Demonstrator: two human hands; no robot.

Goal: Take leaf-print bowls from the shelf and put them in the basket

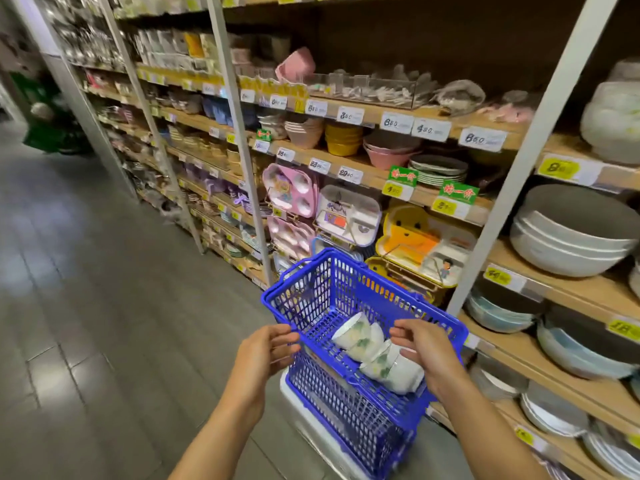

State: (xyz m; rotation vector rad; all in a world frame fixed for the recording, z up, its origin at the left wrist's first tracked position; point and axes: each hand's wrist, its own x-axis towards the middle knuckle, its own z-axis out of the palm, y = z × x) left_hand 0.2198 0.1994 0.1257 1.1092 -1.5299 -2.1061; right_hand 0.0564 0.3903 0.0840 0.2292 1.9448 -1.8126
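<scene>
A blue plastic basket stands tilted on a white box low in the aisle. Several white leaf-print bowls lie on their sides inside it, in a row. My left hand is at the basket's near left rim, fingers curled toward it. My right hand is over the near right rim, fingers bent and apart; neither hand clearly holds anything. Whether the fingers touch the rim I cannot tell. More white bowls with faint print are stacked on the shelf at the upper right.
Wooden shelves run along the right, packed with bowls, plates, children's trays and price tags. Large white and grey bowls sit close by on the right. Grey tiled floor stretches left. A green display stands far back left.
</scene>
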